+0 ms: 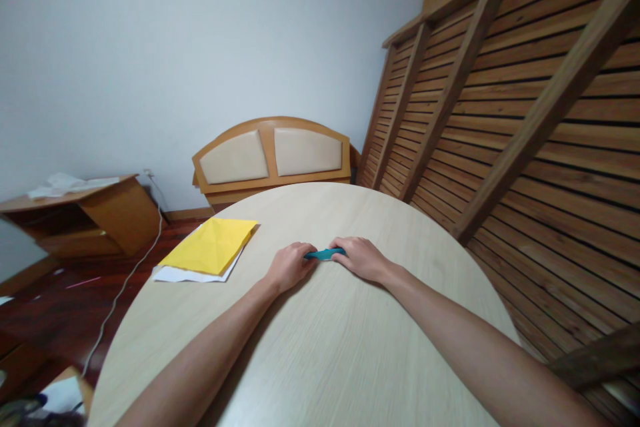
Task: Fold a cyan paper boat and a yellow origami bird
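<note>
While your left hand (289,267) and right hand (361,258) pinch the teal folded paper (325,254) right of the yellow sheet (213,245), treat it as light, creasable; grip edges

Paper stack (210,250) left on table (325,347)
</note>
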{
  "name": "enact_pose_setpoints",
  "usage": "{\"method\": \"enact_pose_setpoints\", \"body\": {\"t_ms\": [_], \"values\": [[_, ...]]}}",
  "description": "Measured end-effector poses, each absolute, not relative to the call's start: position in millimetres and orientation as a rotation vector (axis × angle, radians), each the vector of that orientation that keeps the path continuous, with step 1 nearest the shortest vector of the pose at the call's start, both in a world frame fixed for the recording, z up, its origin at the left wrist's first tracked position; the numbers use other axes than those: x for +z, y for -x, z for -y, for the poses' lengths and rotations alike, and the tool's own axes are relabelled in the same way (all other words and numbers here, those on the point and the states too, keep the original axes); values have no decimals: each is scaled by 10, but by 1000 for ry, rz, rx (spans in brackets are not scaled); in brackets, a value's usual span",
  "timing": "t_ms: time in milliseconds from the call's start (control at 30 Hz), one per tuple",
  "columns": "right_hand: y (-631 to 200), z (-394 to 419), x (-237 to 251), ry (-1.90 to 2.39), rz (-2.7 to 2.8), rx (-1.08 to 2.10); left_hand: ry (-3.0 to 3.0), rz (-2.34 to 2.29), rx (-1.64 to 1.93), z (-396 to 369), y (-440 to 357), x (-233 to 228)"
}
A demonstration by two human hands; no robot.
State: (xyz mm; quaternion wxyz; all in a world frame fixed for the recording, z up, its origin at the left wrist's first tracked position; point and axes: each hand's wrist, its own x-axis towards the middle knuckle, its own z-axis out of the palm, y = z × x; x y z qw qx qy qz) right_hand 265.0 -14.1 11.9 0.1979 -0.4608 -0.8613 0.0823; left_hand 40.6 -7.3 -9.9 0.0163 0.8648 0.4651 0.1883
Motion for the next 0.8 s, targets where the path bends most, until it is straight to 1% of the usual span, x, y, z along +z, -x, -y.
{"method": "enact_pose_setpoints", "body": {"t_ms": [333,800], "values": [[-2607,155,82,1255,2418,170,-2695,-1386,603,79,-422,-102],[-2558,159,82,1258,2434,202,-2683,-1409,567,58,-418,-104]]}}
